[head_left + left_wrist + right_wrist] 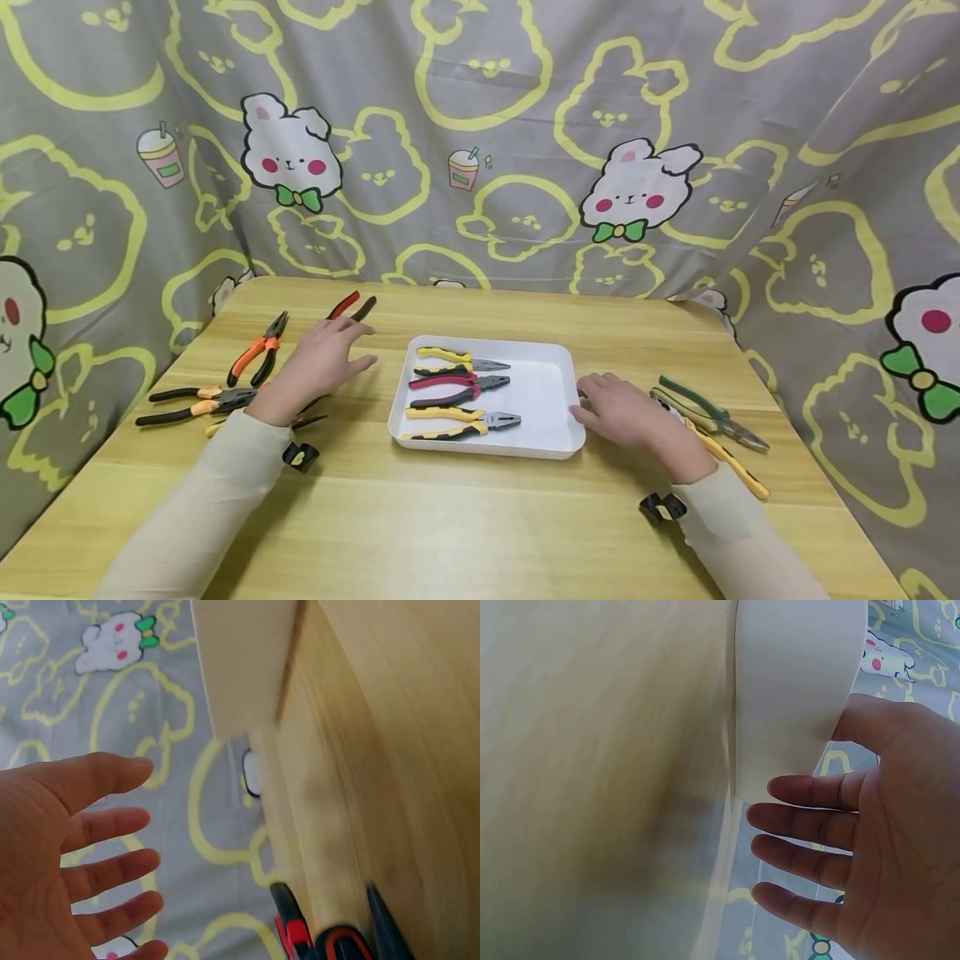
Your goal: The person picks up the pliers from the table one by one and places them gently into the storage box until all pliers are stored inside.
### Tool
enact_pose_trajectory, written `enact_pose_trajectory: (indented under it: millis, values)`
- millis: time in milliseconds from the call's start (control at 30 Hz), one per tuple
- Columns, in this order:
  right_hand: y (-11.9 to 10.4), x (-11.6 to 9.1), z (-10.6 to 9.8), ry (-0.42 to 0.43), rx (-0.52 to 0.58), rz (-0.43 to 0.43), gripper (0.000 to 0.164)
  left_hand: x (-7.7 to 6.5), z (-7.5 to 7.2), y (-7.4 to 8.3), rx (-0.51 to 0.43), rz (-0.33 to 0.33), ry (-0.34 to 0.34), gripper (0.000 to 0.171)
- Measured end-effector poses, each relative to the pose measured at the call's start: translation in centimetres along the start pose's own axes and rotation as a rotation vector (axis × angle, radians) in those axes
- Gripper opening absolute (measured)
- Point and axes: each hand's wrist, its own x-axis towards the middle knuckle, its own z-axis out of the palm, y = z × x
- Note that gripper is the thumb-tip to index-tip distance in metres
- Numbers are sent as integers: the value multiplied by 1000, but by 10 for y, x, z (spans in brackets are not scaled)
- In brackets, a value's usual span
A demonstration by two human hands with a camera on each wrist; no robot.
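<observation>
A white tray (536,400) holds pliers in a column: yellow-black needle-nose pliers (457,362), red-black combination pliers (461,386) and yellow-black combination pliers (465,422). My right hand (622,408) holds the tray's right rim, thumb over the edge and fingers outside, stretched out. In the right wrist view the thumb tip is hidden behind the tray wall (795,690). Left of the tray, my left hand (318,367) hovers with spread fingers and an empty palm. Just beyond it lie red-black handles (345,305), their other end hidden by the hand.
At left lie orange-black needle-nose pliers (258,348) and orange-black pliers (198,404), with other tools partly under the left forearm. Green-handled pliers (716,417) and a yellow-handled tool (731,462) lie right of the right hand. A patterned curtain (495,100) surrounds the wooden table (465,517).
</observation>
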Motion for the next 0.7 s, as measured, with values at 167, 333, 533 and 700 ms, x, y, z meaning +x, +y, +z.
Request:
enact_pose_trajectory:
  millis: [167, 333, 533, 700]
  values:
    - [-1, 0, -2, 3, -2, -7, 34, -2, -5, -16, -20, -65, -13, 50]
    - [-1, 1, -2, -4, -5, -6, 36, -5, -8, -31, -12, -127, -22, 54]
    - [0, 2, -1, 0, -11, -3, 35, -4, -9, -48, -9, -217, -42, 56]
    - [0, 1, -1, 2, -3, -8, 33, -5, -7, -61, 0, -290, -50, 58]
